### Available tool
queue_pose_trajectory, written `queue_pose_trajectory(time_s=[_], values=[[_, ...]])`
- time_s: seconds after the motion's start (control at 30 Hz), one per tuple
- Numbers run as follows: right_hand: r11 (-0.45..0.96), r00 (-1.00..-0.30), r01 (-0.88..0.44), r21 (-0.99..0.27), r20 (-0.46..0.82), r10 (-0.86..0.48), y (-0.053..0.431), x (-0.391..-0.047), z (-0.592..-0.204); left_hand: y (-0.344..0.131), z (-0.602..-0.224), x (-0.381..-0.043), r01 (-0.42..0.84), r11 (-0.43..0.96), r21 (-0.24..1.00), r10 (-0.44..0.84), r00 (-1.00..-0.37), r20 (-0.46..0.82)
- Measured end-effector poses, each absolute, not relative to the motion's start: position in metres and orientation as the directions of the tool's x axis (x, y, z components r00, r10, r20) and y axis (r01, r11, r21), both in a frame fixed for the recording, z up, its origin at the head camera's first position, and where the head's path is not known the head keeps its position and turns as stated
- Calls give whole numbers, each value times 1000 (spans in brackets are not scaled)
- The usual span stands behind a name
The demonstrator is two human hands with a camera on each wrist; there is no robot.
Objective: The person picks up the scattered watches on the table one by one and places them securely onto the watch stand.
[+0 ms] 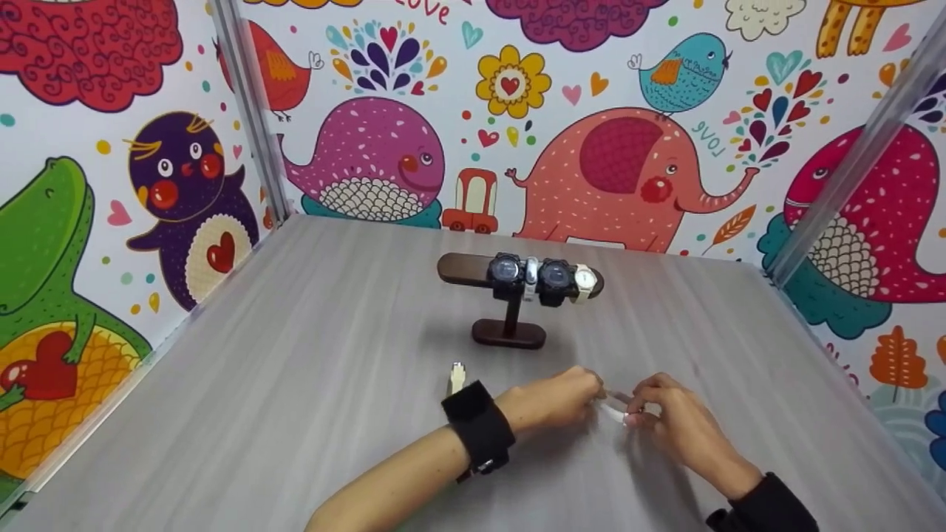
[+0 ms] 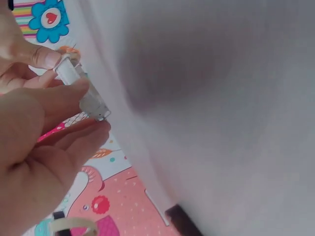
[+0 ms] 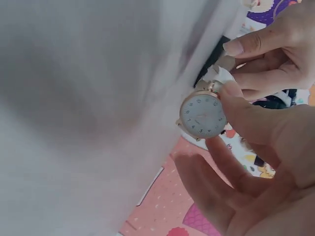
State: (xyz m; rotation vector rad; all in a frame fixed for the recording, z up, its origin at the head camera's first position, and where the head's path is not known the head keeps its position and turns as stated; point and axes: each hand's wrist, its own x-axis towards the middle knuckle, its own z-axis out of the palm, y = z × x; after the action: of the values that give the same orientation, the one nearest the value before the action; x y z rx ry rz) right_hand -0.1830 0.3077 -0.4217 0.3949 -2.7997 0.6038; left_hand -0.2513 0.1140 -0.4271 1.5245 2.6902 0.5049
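Note:
Both hands hold a wristwatch with a white strap [image 1: 615, 411], low over the table. In the right wrist view its round watch face [image 3: 203, 115] with a rose-gold rim is turned to the camera. My right hand [image 1: 678, 417] pinches the watch by its case, thumb at the rim and a finger beneath. From the other side my left hand [image 1: 556, 399] pinches the strap, whose buckle end [image 2: 101, 117] shows by its fingertips in the left wrist view. A cream watch strap [image 1: 457, 377] lies on the table behind the left wrist, partly hidden by it.
A dark wooden watch stand [image 1: 510, 335] rises beyond the hands. On the right part of its bar hang a black watch [image 1: 505, 270], a silver-white watch [image 1: 531, 275], a second black watch [image 1: 555, 278] and a cream watch [image 1: 584, 280]. Printed walls [image 1: 473, 133] enclose the grey table [image 1: 332, 332].

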Motion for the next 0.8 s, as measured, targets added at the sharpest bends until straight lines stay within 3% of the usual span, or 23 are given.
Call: queue_pose_trajectory(time_s=[0.17, 0.37, 0.8], values=[[822, -938, -299, -485, 308, -160, 295, -181, -410, 98, -416, -244, 813, 490, 315, 800, -563, 207], [723, -974, -178, -668, 222, -34, 279, -180, -393, 69, -408, -227, 826, 479, 297, 755, -561, 339], [551, -999, -42, -833, 47, -5, 243, -180, -359, 39, -400, -214, 911, 369, 184, 690, -401, 602]])
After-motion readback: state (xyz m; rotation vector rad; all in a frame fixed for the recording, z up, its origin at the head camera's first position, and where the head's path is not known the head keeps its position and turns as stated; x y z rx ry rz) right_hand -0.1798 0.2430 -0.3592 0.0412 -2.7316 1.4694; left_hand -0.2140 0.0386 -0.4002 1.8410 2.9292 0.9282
